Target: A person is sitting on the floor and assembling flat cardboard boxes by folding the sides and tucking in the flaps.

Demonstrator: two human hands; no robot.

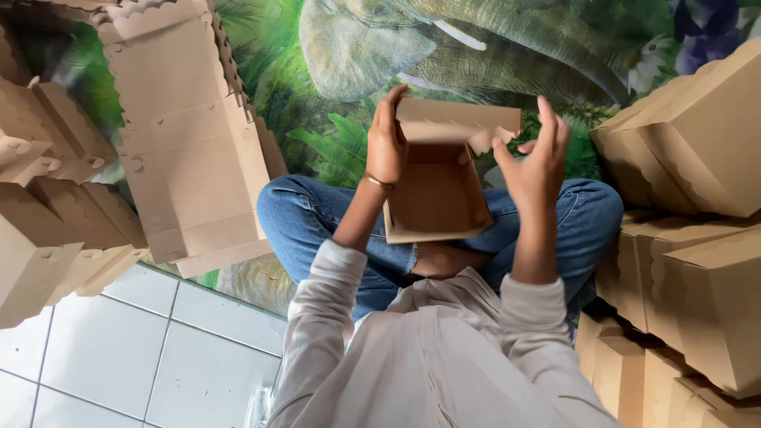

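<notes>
A brown cardboard box (438, 198) is held half-folded over my crossed legs in blue jeans (309, 214), with its open side facing me. A scalloped flap (460, 120) stands up along its far edge. My left hand (387, 143), a thin bracelet on the wrist, grips the box's left wall with the fingers curled over the top corner. My right hand (535, 162) is at the flap's right end. Its thumb and forefinger pinch the scalloped edge, and the other fingers are spread upward.
A stack of flat scalloped cardboard blanks (182, 143) lies at the left, beside folded boxes (40, 238). More folded boxes (697, 135) are piled at the right (697, 309). Beneath me is a mat printed with an elephant and jungle (380, 47). White floor tiles (119, 357) are at the lower left.
</notes>
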